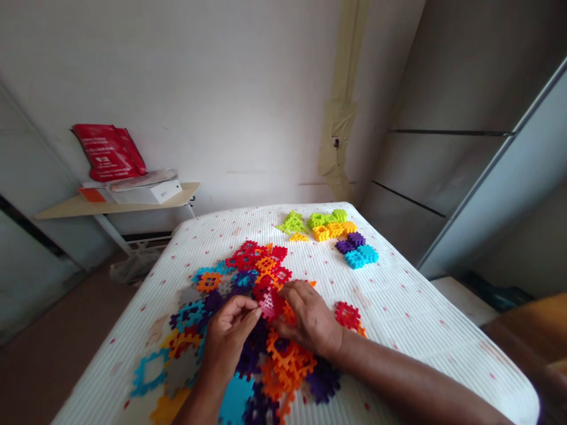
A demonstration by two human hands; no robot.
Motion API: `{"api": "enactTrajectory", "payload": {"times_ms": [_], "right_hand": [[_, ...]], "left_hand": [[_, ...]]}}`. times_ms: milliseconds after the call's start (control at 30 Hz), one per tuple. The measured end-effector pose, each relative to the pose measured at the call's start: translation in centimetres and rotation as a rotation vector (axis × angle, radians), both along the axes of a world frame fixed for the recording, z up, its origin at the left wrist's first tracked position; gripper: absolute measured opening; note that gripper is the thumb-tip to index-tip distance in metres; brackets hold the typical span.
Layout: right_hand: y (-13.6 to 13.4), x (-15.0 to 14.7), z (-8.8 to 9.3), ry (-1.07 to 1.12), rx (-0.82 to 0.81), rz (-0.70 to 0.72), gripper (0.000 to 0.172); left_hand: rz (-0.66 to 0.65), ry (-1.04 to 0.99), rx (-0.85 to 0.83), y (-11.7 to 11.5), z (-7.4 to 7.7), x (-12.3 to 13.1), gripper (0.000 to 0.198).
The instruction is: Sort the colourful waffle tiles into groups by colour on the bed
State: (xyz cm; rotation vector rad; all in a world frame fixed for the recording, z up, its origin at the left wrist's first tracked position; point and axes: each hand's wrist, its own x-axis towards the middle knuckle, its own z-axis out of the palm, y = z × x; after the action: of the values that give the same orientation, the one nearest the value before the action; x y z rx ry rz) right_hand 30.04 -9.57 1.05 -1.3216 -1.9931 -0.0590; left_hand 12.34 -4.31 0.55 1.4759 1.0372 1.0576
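Starting near the left edge of the white spotted cover, a blue square frame lies beside a heap of toothed plastic pieces. Now the left hand, over the heap: thumb and forefinger nearly closed, pinching the left edge of a red piece. That piece sits mid-heap, between both hands. And here's the right hand, fingers half curled at its right side; whether they grip, I cannot tell. The step in hand looks like handling this one piece; the next move, I'd judge, calls for a steady pinch, with neighbours crowding underneath. Right of the heap, another red piece lies apart, and towards the far right corner sit green, yellow, purple and light-blue clusters, grouped by colour.
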Motion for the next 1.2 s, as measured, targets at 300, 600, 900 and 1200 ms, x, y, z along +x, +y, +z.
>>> {"api": "enactTrajectory", "payload": {"times_ms": [300,600,900,1200], "right_hand": [[-1.3,1.1,0.9,-0.187,0.021,-0.018,0.035],[-2.7,13.2,-0.1,0.014,0.090,-0.525,0.025],[-5.0,19.8,-1.7,-0.236,-0.486,-1.070,0.023],[-4.3,19.4,-1.4,-0.315,-0.553,-1.094,0.026]], "left_hand": [[-0.043,0.074,0.012,-0.1,-0.1,0.4,0.031],[0.087,0.040,-0.085,0.2,0.0,-0.4,0.045],[0.065,0.076,-0.090,0.2,-0.2,-0.2,0.047],[0.075,0.083,-0.082,0.2,-0.1,-0.3,0.045]]}}
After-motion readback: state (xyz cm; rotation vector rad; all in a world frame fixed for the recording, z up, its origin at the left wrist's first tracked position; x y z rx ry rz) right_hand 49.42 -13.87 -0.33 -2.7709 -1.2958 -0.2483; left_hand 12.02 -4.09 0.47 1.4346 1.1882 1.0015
